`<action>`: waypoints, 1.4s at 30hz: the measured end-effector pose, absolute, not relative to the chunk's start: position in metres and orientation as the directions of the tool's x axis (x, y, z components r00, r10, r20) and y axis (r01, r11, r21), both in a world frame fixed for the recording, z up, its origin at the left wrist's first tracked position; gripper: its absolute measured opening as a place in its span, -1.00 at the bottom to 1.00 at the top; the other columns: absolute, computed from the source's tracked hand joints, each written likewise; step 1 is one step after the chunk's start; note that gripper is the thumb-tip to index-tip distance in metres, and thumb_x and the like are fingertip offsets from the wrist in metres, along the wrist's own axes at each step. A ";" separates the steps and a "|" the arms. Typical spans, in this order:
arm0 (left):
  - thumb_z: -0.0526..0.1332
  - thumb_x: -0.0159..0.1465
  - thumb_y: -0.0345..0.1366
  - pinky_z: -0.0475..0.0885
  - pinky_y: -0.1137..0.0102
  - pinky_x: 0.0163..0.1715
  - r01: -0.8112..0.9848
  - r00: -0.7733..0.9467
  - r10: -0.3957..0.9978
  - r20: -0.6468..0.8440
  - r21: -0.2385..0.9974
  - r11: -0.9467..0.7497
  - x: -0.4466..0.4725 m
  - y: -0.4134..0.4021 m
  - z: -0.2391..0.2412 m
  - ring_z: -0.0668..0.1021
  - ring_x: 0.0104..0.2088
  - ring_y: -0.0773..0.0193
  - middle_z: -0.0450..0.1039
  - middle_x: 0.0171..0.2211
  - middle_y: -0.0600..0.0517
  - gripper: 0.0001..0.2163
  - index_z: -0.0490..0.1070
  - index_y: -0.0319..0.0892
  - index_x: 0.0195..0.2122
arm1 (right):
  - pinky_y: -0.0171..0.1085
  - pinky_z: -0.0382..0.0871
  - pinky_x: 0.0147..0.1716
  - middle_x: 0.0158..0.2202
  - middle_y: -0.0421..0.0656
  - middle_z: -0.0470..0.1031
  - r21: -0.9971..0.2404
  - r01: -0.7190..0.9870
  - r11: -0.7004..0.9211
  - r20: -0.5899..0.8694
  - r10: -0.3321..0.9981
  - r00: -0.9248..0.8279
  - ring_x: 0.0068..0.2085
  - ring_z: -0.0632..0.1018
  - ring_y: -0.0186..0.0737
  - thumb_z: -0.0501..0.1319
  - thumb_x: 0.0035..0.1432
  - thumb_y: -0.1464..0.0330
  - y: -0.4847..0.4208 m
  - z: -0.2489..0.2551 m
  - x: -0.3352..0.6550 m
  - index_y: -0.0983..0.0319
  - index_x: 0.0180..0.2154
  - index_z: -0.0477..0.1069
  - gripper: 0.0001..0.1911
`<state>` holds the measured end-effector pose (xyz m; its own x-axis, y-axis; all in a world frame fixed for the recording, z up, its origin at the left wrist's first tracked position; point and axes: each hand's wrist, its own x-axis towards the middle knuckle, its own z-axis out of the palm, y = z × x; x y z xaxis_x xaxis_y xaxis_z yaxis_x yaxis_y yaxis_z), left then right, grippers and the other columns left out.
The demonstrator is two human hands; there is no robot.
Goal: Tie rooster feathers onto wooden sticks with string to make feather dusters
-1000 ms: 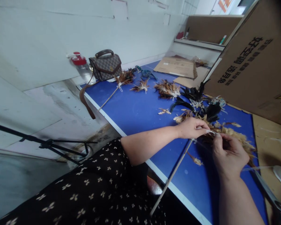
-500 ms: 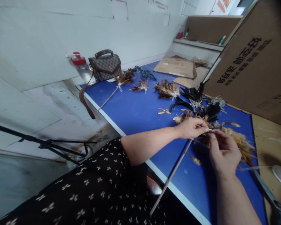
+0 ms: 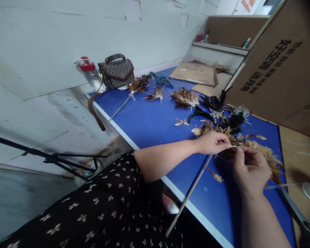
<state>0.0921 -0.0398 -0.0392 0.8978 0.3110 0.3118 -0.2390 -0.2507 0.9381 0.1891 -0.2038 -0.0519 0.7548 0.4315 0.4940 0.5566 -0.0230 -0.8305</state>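
My left hand [image 3: 214, 142] is closed in a pinch on a thin white strip [image 3: 233, 146], which looks like tape or a quill end. My right hand [image 3: 251, 168] faces it, thumb and forefinger pinched at the strip's other end. A thin wooden stick [image 3: 189, 194] slants up from my lap, over the table edge, to just beneath my left hand. Its upper end is hidden by the hand. Tan and brown feathers [image 3: 270, 155] lie behind and beside my hands. A small loose feather [image 3: 217, 177] rests right of the stick.
Black feather bunches [image 3: 234, 122] and brown ones [image 3: 184, 98] lie on the blue table [image 3: 150, 120]. Another feathered stick [image 3: 120, 108] is farther left, by a handbag [image 3: 118, 73] and a bottle [image 3: 91, 74]. Scissors [image 3: 297, 210] lie at right. A large cardboard sheet [image 3: 276, 79] stands behind.
My right hand has shifted slightly right, its thumb now closer to the forefinger at the white strip. My left hand and the stick have barely moved.
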 end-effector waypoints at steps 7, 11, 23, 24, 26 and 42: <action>0.34 0.38 -0.22 0.38 0.44 -0.17 -0.208 0.888 0.346 0.302 0.936 -0.284 0.093 -0.037 -0.040 0.46 -0.33 0.38 0.53 -0.34 0.05 -0.81 0.57 -0.28 -0.23 | -0.29 0.44 -0.52 -0.34 -0.06 0.62 -0.822 0.568 -0.036 0.527 0.331 0.783 -0.53 0.54 -0.25 0.45 0.22 0.07 -0.204 -0.050 0.197 0.26 -0.13 0.56 -0.59; 0.29 0.42 -0.22 0.43 0.43 -0.11 -0.214 0.856 0.361 0.370 0.889 -0.404 0.095 -0.037 -0.044 0.54 -0.27 0.34 0.60 -0.28 0.00 -0.79 0.59 -0.28 -0.18 | -0.29 0.47 -0.47 -0.34 -0.10 0.61 -0.828 0.561 -0.004 0.521 0.364 0.772 -0.50 0.55 -0.25 0.46 0.19 -0.03 -0.206 -0.048 0.191 0.25 -0.14 0.55 -0.52; 0.13 0.55 -0.29 0.49 0.35 0.14 -0.233 0.827 0.115 0.550 0.522 -0.820 0.084 -0.041 -0.038 0.65 0.06 0.18 0.64 0.01 -0.15 -0.72 0.64 -0.22 0.00 | -0.31 0.51 -0.41 -0.28 -0.04 0.66 -0.920 0.391 -0.003 0.345 0.467 0.814 -0.41 0.55 -0.27 0.53 0.14 -0.03 -0.201 -0.050 0.182 0.32 -0.12 0.65 -0.45; 0.12 0.55 -0.29 0.50 0.35 0.13 -0.229 0.829 0.110 0.549 0.512 -0.828 0.084 -0.041 -0.038 0.66 0.07 0.18 0.64 0.02 -0.14 -0.71 0.65 -0.22 0.02 | -0.31 0.51 -0.42 -0.28 -0.04 0.66 -0.924 0.383 -0.009 0.335 0.466 0.819 -0.42 0.54 -0.28 0.54 0.14 -0.03 -0.201 -0.049 0.182 0.32 -0.11 0.65 -0.44; 0.11 0.55 -0.29 0.50 0.34 0.11 -0.229 0.829 0.099 0.550 0.497 -0.837 0.083 -0.041 -0.038 0.66 0.06 0.17 0.63 0.03 -0.15 -0.70 0.65 -0.23 0.03 | -0.32 0.51 -0.42 -0.27 -0.04 0.65 -0.923 0.383 -0.022 0.330 0.463 0.822 -0.42 0.54 -0.29 0.54 0.13 -0.04 -0.202 -0.048 0.181 0.32 -0.10 0.65 -0.43; 0.20 0.48 -0.32 0.53 0.32 0.01 -0.292 0.705 0.266 0.658 0.610 -0.737 0.091 -0.038 -0.051 0.65 -0.14 0.22 0.64 -0.17 -0.13 -0.80 0.64 -0.23 -0.14 | -0.21 0.50 -0.31 -0.30 -0.07 0.65 -0.740 0.612 -0.278 0.414 0.530 0.740 -0.38 0.60 -0.17 0.33 0.28 0.04 -0.233 0.003 0.171 0.22 -0.13 0.62 -0.62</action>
